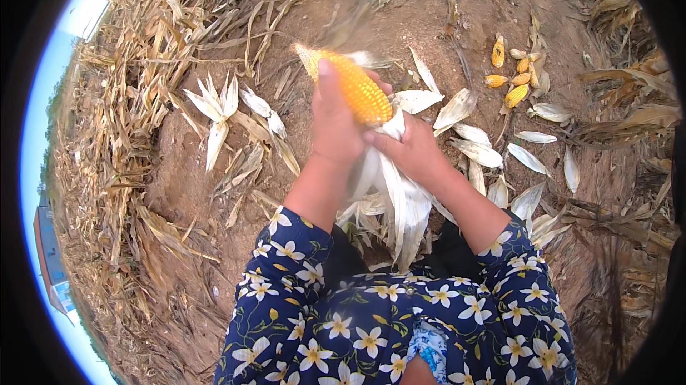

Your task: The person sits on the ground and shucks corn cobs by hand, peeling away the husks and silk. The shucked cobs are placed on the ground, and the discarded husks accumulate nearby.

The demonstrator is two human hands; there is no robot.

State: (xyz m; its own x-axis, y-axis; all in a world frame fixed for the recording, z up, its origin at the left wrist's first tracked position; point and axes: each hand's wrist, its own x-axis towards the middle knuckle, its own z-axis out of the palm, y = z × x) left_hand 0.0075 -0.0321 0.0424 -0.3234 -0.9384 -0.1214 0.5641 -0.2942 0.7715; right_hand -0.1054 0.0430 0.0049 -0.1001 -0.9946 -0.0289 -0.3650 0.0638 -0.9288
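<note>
A yellow corn cob (356,84) with its kernels bare lies in my left hand (335,117), the thumb along its side and fingertips showing at its far side. My right hand (410,143) grips the pale husk (399,197) at the cob's base. The husk leaves are peeled back and hang down towards my lap. The cob's narrow tip points up and to the left.
Several small yellow cobs (516,96) lie on the bare soil at upper right. Loose white husks (479,153) are scattered right of my hands, and an empty husk (217,111) lies at left. Dry corn stalks (123,143) cover the left side.
</note>
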